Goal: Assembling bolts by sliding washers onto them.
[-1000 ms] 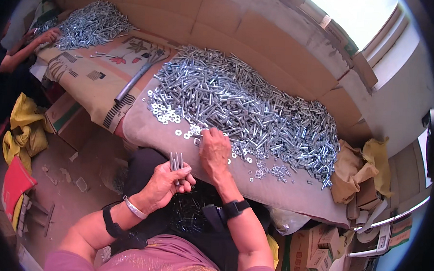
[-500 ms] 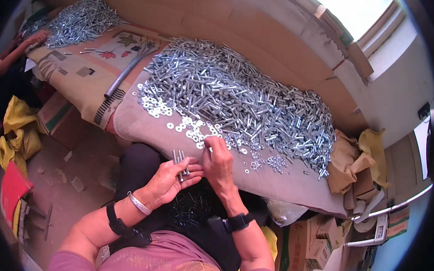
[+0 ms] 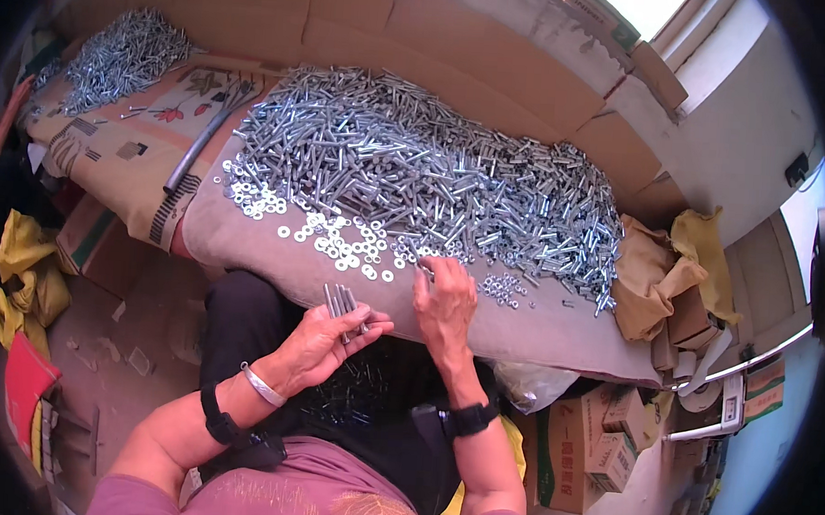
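Picking was the business in hand, by the look of it: a handful gathered on one side, fresh pieces sought on the other. The left hand (image 3: 331,332) held several slim metal rods (image 3: 340,300), thumb clamped across them, their tops leaning toward eleven o'clock. That palm was turned up, fingers stretched toward three, forearm coming in from seven.

And the right hand (image 3: 447,301)! Over at two o'clock from its partner, back uppermost, forearm rising from five, fingertips bunched toward eleven at the edge of the loose hardware. Thumb and forefinger were drawn close together; whether they gripped a piece there, I couldn't tell. The big rod pile (image 3: 436,165) lay at twelve o'clock from it on the padded bench (image 3: 263,252), flat washers (image 3: 348,245) at ten, small rings (image 3: 504,290) near three. The next move seemed to call for a clean fingertip pinch, left thumb firm on its bundle.
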`<state>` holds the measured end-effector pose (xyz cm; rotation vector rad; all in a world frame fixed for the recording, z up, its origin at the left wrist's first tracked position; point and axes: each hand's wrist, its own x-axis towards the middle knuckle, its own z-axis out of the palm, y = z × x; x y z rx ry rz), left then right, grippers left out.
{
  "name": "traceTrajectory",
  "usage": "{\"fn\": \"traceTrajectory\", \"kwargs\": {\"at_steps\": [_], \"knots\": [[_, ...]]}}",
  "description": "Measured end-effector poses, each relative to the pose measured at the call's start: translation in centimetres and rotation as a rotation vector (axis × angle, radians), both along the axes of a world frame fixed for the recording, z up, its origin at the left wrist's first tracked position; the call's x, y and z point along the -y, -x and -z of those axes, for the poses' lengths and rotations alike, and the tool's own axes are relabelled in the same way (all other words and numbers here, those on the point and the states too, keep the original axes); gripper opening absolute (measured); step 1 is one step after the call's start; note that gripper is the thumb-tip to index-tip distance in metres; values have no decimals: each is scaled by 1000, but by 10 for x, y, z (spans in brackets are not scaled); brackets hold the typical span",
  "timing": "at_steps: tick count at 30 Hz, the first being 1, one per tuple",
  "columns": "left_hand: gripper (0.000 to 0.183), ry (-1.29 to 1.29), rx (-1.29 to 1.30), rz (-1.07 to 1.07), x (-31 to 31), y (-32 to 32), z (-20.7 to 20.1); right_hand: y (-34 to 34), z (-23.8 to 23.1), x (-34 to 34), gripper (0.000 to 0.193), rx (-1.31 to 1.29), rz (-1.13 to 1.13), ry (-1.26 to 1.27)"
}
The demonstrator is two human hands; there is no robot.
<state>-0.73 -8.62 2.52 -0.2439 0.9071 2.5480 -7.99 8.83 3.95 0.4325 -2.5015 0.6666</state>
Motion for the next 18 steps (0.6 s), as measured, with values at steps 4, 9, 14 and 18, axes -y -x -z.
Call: {"fn": "traceTrajectory", "kwargs": {"at_steps": [4,9,14,18], "knots": [[25,72,-35,76,0,-1,-6,28,18,-7,14,-16,160,-338],[30,139,-5,84,3,3,4,29,15,-2,13,5,176,-306],[40,42,37,-127,-10,16,9,-3,-6,13,15,409,36,269],[39,-172,-17,-127,-6,27,14,-1,-15,22,15,250,-140,205]]}}
